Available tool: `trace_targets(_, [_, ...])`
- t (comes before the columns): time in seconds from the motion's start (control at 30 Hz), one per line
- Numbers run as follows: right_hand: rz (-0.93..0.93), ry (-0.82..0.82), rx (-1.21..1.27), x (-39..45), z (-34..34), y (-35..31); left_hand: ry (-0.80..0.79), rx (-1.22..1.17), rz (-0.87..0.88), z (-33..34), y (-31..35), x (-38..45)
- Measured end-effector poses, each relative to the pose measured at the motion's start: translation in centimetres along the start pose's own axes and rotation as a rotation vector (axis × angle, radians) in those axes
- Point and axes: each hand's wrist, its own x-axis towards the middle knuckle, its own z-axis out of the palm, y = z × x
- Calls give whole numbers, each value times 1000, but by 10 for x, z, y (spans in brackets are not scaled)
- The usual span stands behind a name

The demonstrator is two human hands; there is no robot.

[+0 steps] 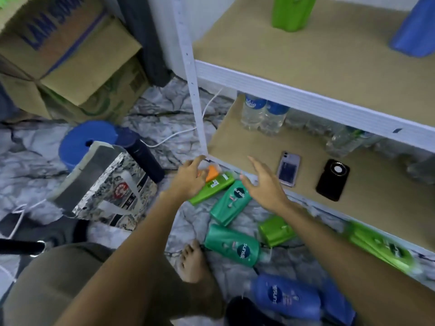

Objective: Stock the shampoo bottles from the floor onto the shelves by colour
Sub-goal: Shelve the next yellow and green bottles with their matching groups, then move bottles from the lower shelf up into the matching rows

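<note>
Both hands reach down toward the shampoo bottles lying on the marbled floor beside the shelf unit. The left hand (188, 178) has its fingers loosely spread above the lime-green bottle (213, 188) with the orange cap, and holds nothing; whether it touches the bottle I cannot tell. The right hand (264, 184) is open too, fingers straight, its grip empty, hovering over the upper teal Sunsilk bottle (229, 202).

The main risk, as I judge it, is colour confusion. Lime-green and teal bottles lie mixed together: a second teal bottle (233, 247) sits by the bare foot (191, 262), a short lime-green bottle (275, 230) is just beside it, and more lime-green ones (381, 247) lie against the shelf edge. A hasty grab could put a teal bottle with the green bottle standing on the upper shelf (292, 12). The blue Sunsilk bottle (286, 296) near the bottom belongs with the blue one on the shelf (414, 31).

The smooth bottles could slip or roll if caught by one end only. The white shelf post (197, 114) stands right by the left hand and could be knocked on the lift.

On the lower shelf (235, 142) lie a lilac phone (288, 169) and a black phone (332, 180), with water bottles (263, 115) behind; these take up room and could be bumped. A patterned paper bag (106, 187), a blue stool (87, 140), a white cable (179, 135) and cardboard boxes (70, 55) crowd the floor to the left.
</note>
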Motion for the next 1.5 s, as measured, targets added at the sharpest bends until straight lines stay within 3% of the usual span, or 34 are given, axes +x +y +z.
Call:
trace_targets(0.3, [146,-154,60,39,93,43,-99,4,-241,66,-91,38])
trace_targets(0.57, [276,-220,76,82,168,56,-64,-17,-242,91,-129,86])
trace_targets(0.67, [246,-221,-2,92,184,60,-73,45,-236,104,-135,95])
trace_targets(0.77, [196,-188,-132,107,185,74,-127,96,-208,118,-144,99])
trace_targets(0.97, [179,-259,-291,119,190,83,-68,185,-221,130,-153,104])
trace_targets(1.17, [233,-291,-476,100,192,97,-109,125,-197,131,-163,95])
trace_targets(1.37, [288,-318,-467,86,182,105,-179,176,-150,130,-170,84])
trace_targets(1.5, [228,-326,-506,86,174,110,-239,182,-142,129,-170,83])
